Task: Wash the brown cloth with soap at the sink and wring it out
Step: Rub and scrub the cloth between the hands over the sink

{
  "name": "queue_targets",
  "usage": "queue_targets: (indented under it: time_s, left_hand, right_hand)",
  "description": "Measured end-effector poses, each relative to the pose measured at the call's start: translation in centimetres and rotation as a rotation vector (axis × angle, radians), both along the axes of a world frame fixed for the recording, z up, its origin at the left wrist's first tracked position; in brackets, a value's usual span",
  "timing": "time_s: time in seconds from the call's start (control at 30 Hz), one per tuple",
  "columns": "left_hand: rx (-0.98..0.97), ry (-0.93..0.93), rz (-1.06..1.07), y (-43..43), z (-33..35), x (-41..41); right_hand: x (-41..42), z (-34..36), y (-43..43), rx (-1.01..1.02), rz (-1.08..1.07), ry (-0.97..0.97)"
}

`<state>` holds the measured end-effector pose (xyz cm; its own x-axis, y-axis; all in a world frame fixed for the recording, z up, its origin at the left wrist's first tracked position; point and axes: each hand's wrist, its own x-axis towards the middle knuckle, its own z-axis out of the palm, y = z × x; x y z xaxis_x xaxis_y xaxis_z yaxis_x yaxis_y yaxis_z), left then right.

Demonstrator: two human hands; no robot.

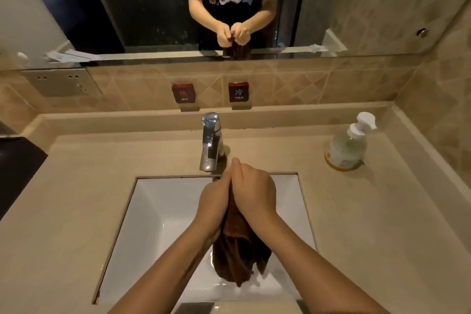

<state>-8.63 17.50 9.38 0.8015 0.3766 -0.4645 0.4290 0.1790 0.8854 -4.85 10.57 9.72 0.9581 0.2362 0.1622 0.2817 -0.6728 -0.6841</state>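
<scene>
The brown cloth (237, 252) hangs bunched over the white square sink (158, 211). My left hand (215, 202) and my right hand (254, 190) are pressed side by side and both grip the cloth's top end, fingers curled round it. The cloth's lower part dangles into the basin below my wrists. The chrome tap (210, 143) stands just behind my hands; no water stream is visible. A clear pump soap bottle (348, 145) stands on the counter at the right.
A beige counter (76, 186) surrounds the sink. HOT (183, 93) and COLD (238, 92) signs sit on the tiled wall under a mirror (153, 7). A wall socket (61, 81) is at the left. A dark object (15, 168) lies at the left edge.
</scene>
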Motion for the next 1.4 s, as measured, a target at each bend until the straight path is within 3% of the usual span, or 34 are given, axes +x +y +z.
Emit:
queue_targets:
  time_s: [0.1,0.23,0.33,0.47,0.63,0.77,0.9,1.07,1.13,1.27,1.4]
  left_hand:
    - [-0.150,-0.036,0.146,0.7,0.6,0.4]
    - [-0.227,-0.027,0.141,-1.0,0.6,-0.1]
    - [-0.211,-0.060,0.151,-1.1,1.5,0.0]
    - [-0.293,-0.078,0.200,-0.3,1.7,0.8]
    - [-0.261,-0.053,0.135,-2.8,1.3,-0.5]
    - [-0.229,-0.062,0.138,-1.5,1.6,0.3]
    - [-0.344,-0.012,0.168,-1.5,0.7,0.5]
    - [-0.325,-0.018,0.062,-1.9,0.8,-0.5]
    - [-0.303,-0.009,0.073,-0.8,0.9,-0.1]
    - [-0.355,0.044,0.150,0.1,0.1,0.2]
    - [-0.347,0.021,0.109,-0.9,-0.3,-0.6]
  right_hand:
    - [-2.8,-0.2,0.9,-0.086,0.077,-0.193]
    - [0.7,0.2,0.2,-0.038,0.051,0.007]
    - [1.0,0.7,-0.6,-0.085,0.083,-0.048]
    - [-2.7,1.3,-0.5,-0.306,0.289,-0.180]
    - [0.9,1.6,-1.3,-0.311,0.104,-0.213]
    - [-0.8,0.5,-1.8,-0.355,0.102,-0.157]
    - [-3.5,1.0,-0.8,-0.398,0.086,-0.098]
    - [1.1,0.8,-1.7,-0.341,0.042,-0.235]
    - [-0.5,0.0,-1.7,-0.405,0.055,-0.141]
    - [-4.0,-0.2,0.2,-0.443,0.105,-0.209]
    - [-1.1,0.7,0.4,-0.331,0.013,-0.199]
